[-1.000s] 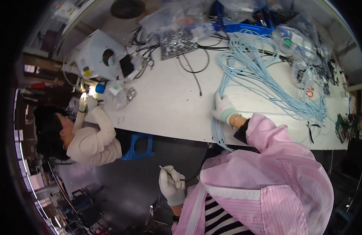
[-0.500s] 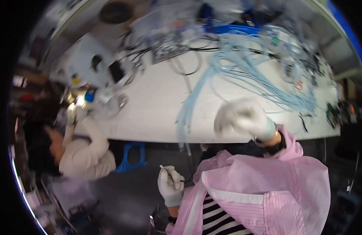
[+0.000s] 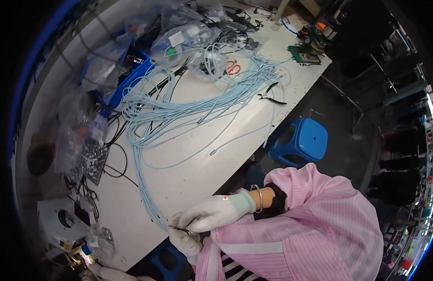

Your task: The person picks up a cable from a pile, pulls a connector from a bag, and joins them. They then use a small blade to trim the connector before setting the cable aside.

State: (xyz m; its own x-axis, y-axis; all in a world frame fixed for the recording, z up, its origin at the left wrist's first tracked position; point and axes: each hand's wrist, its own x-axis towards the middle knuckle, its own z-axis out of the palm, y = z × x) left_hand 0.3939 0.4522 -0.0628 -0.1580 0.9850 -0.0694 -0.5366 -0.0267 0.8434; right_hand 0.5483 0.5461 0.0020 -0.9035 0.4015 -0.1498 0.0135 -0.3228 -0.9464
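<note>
My right hand [image 3: 211, 214], in a white glove, reaches across to my left hand [image 3: 184, 243], also gloved, beside the front edge of the table. The fingers of both hands are closed together around a thin dark piece [image 3: 180, 229]; its kind is too small to make out. Just beyond the hands, a bundle of light blue cables [image 3: 146, 203] runs down to the table edge, its ends lying near my left fingers. Most of the bundle lies in loops farther up the white table [image 3: 179, 175].
Cutting pliers [image 3: 272, 96] lie near the table edge. Blue bins [image 3: 132, 79] and bagged parts [image 3: 186, 40] line the back, with a green hand press [image 3: 308, 49] at the far end. A blue stool [image 3: 303, 140] stands to the right. A co-worker's sleeve [image 3: 113, 274] shows lower left.
The view has swung to the right. My right hand has come from above the table to my left hand, and the two now meet around the dark piece.
</note>
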